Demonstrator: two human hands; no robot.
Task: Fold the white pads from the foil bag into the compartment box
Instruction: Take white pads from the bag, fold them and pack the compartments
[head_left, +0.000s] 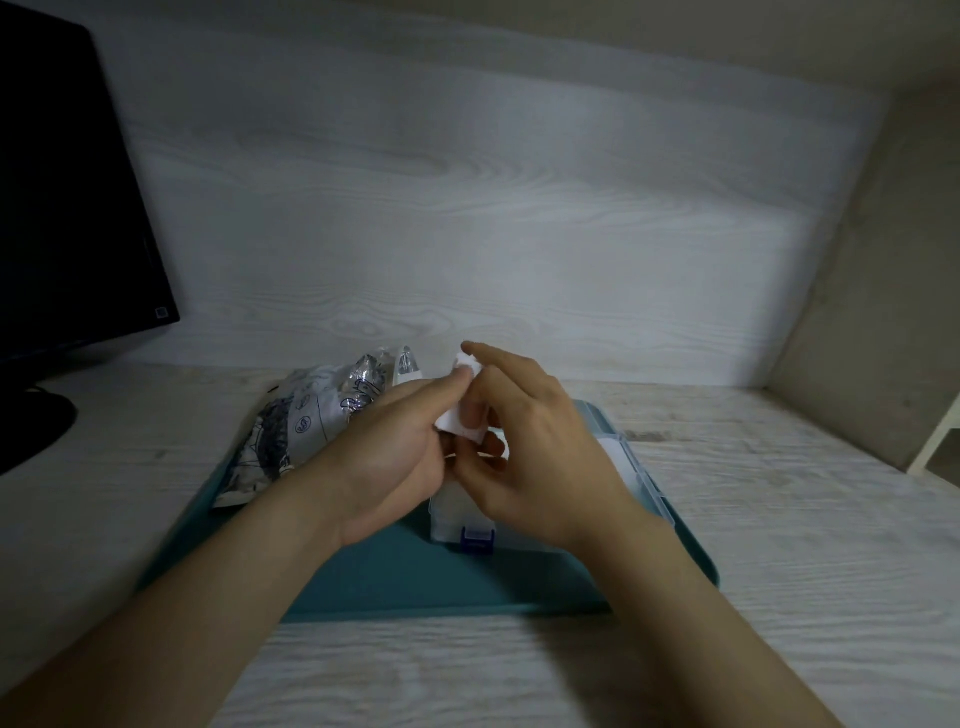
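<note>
A pale wood-grain bench (779, 597) carries a teal tray (415, 582), with a dark monitor (67, 208) at far left. On the left part of the tray lies a crinkled foil bag (291, 431), its long axis running away from the person. To its right on the same tray sits the clear compartment box (639, 478), mostly hidden by the hands, with a blue latch (477, 538) on its near edge. Both hands meet above the box. The left hand (384, 462) and right hand (540, 452) each pinch one small white pad (460, 415) between thumb and fingers, the right forefinger reaching over its top. The pad stands nearly upright, partly folded. The box lies directly beneath it, so the coming move is likely straight down; the right hand looks nearer the visible compartments
</note>
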